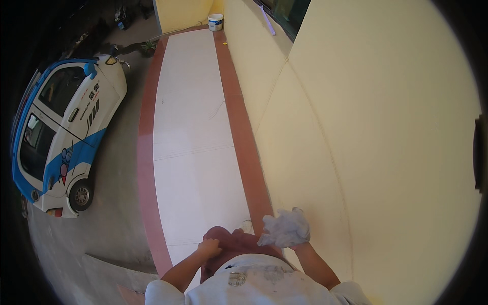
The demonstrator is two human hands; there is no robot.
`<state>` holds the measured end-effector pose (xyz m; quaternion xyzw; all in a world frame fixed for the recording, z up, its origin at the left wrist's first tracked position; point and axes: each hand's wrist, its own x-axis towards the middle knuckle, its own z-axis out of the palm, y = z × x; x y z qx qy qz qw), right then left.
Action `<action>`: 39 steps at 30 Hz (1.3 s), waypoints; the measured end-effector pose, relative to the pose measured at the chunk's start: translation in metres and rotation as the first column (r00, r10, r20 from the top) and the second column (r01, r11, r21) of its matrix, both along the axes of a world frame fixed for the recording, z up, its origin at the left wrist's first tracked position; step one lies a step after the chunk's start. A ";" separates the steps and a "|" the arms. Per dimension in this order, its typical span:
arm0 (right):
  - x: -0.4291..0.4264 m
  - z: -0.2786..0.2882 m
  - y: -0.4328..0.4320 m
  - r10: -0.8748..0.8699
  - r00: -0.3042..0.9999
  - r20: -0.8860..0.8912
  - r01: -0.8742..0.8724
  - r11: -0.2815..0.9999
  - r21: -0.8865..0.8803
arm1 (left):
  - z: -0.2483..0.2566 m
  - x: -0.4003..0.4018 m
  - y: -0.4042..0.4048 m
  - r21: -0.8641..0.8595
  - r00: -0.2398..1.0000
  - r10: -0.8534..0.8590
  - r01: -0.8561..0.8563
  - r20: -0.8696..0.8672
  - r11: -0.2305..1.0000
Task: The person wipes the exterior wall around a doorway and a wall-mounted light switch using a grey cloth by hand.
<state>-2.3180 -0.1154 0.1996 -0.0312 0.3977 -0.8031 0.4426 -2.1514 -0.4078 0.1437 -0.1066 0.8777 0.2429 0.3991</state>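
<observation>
My right hand (299,244) holds a bunched grey-white cloth (288,228) beside the yellow wall (381,152); the cloth covers most of the hand. At the left side of my dark red trousers (236,246) is my left hand (210,248), its fingers curled against the fabric; whether it grips the fabric cannot be told. A pale shirt (255,286) with stains covers my torso. Part of a light shoe (247,226) shows beyond the trousers.
White floor tiles (194,114) with red-brown borders run ahead along the wall. A white bucket (215,23) stands at the far end. A purple-handled tool (267,21) lies by the window. At left, a small white and blue vehicle (76,126) is parked on concrete, near a potted plant (148,47).
</observation>
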 end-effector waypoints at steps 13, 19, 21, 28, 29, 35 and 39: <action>-0.087 0.079 -0.097 -0.309 0.867 0.390 0.385 0.913 -0.132 | -0.031 -0.138 -0.093 0.170 0.995 -0.077 0.088 -0.070 0.982; -0.074 0.049 -0.137 -0.444 0.895 -0.038 0.425 0.824 0.375 | 0.019 -0.209 -0.166 0.234 0.976 -0.182 0.150 0.122 0.961; -0.078 0.047 -0.158 -0.393 0.905 -0.163 0.420 0.765 0.489 | -0.002 -0.209 -0.198 0.331 0.963 -0.255 0.212 0.089 0.919; -0.095 0.021 -0.191 -0.235 0.873 -0.428 0.476 0.600 0.643 | 0.005 -0.237 -0.223 0.334 0.903 -0.408 0.347 0.133 0.876; -0.095 0.018 -0.190 -0.214 0.862 -0.460 0.489 0.590 0.642 | 0.002 -0.239 -0.226 0.345 0.886 -0.452 0.393 0.108 0.852; -0.109 0.003 -0.191 0.048 0.431 -0.901 0.784 0.475 0.400 | 0.026 -0.269 -0.219 0.406 0.686 -0.722 0.637 0.090 0.656; -0.116 -0.019 -0.183 0.116 0.166 -0.979 0.922 0.335 0.196 | 0.013 -0.287 -0.222 0.530 0.301 -0.940 0.777 0.163 0.341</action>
